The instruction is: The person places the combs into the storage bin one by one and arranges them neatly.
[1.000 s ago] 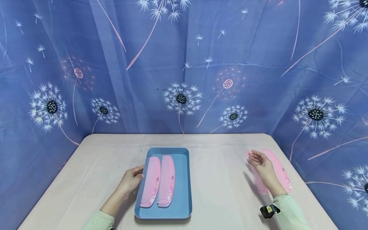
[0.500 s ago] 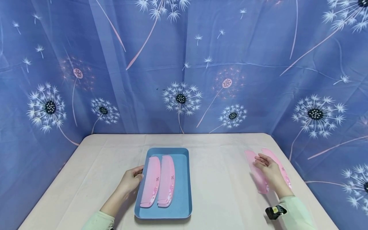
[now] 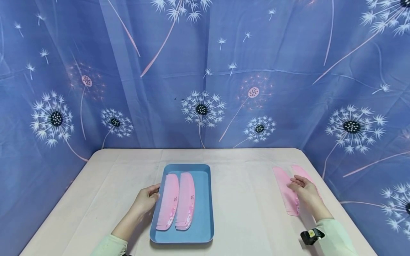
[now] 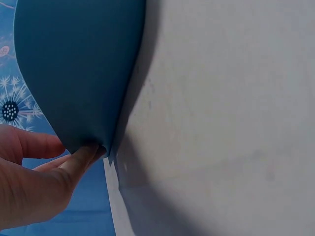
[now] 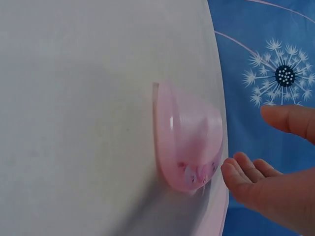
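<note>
My left hand (image 3: 144, 202) pinches the left rim of a blue rectangular tray (image 3: 204, 209); the left wrist view shows thumb and fingers around the tray's wall (image 4: 83, 69). Inside the tray, two pink combs (image 3: 168, 202) lie side by side toward its left. On the right of the table are two more pink combs, a left one (image 3: 286, 188) and a right one (image 3: 302, 170). Over the right one hovers my right hand (image 3: 309, 199), hiding much of it. Its thumb and fingers (image 5: 241, 172) stand apart and hold nothing; a comb (image 5: 189, 132) lies close by.
A pale cloth covers the table (image 3: 243, 199). Behind and at both sides hangs a blue dandelion-print curtain (image 3: 230, 117), close to the right-hand combs. A black device (image 3: 312, 236) is strapped to my right wrist.
My right hand has shifted right and nearer to me, from over the left loose comb to over the right one, uncovering the left comb. The left hand and tray stay put.
</note>
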`<state>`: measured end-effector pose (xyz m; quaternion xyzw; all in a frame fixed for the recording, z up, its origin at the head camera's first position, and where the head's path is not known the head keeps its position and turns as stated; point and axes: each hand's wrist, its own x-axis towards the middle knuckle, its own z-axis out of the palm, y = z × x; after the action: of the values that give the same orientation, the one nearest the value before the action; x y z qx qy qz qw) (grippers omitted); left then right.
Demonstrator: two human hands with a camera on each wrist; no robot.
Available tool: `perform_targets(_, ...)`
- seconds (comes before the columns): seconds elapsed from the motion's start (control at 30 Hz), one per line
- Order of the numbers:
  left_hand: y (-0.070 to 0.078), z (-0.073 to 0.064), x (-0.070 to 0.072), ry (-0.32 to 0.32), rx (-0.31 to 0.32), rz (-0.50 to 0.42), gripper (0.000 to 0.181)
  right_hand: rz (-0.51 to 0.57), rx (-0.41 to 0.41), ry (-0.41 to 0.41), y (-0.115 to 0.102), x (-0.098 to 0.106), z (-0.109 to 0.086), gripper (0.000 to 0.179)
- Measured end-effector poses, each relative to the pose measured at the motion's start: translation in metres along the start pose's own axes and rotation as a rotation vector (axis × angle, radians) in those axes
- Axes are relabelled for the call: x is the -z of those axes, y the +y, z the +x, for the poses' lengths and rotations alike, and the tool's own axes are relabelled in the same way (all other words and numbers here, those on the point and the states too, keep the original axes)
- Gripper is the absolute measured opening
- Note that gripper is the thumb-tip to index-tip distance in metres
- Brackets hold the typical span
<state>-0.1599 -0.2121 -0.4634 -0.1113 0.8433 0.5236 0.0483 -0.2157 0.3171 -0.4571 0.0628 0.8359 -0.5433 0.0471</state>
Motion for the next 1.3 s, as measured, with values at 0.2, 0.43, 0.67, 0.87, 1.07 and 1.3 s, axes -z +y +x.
perform_targets(0.2, 0.0000, 0.0007, 0.0003, -0.001, 0.001, 0.000, 0.045, -0.022, -0.051, -0.016, 0.0049, 0.0018, 0.0023, 0.075)
perform_targets(0.43, -0.0007, 0.0015, -0.0001, 0.000, -0.002, -0.004, 0.045, -0.051, -0.038, -0.036, 0.0042, 0.0004, 0.0026, 0.075)
perform_targets(0.67, -0.0010, 0.0019, -0.0005, 0.000, -0.009, -0.002, 0.044, -0.059, -0.096, -0.020, 0.0023, 0.0026, 0.0035, 0.077)
perform_targets(0.87, 0.0003, 0.0008, 0.0001, -0.001, -0.006, -0.005, 0.044, -0.052, -0.113, -0.020, 0.0033, 0.0049, 0.0033, 0.077)
perform_targets(1.07, 0.0014, -0.0004, 0.0008, 0.000, -0.010, 0.002, 0.044, -0.066, -0.092, -0.056, 0.0051, 0.0034, 0.0027, 0.081)
perform_targets(1.3, 0.0015, -0.0013, 0.0010, -0.002, -0.009, 0.000, 0.043, -0.135, -0.059, -0.030, 0.0090, -0.0023, 0.0069, 0.086)
